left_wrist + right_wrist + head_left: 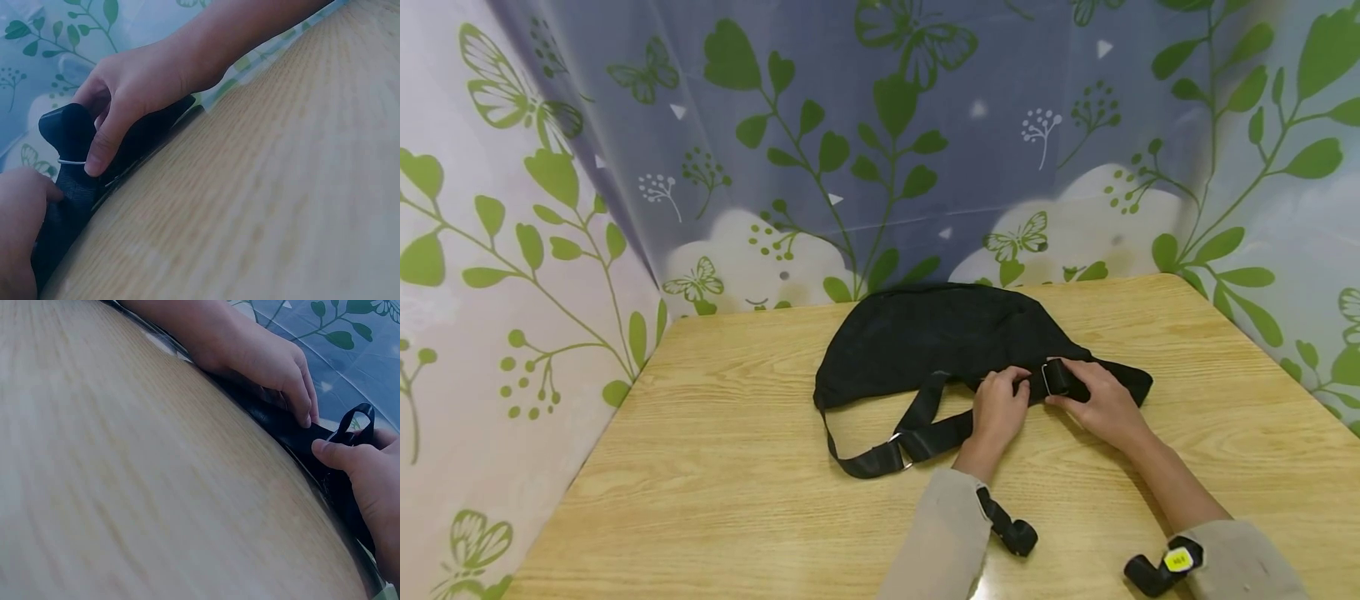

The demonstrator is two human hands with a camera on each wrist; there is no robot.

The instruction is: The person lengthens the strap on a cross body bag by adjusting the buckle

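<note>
A black crescent-shaped sling bag (925,342) lies on the wooden table, its strap (940,437) looping out along the front. My left hand (1000,408) grips the strap near the bag's lower edge. Just to its right, my right hand (1105,404) pinches the strap at a metal slider buckle (1046,380). Above that buckle the webbing stands up in a small loop (65,125), seen in the left wrist view with the right thumb pressed beside the metal bar. Another metal buckle (901,450) sits farther left on the strap.
The wooden table (715,517) reaches back to a curtain (820,167) printed with leaves and butterflies. Similar cloth hangs on the left and right sides. The bag's top edge lies close to the back edge. Black bands (1011,525) hang at both sleeve cuffs.
</note>
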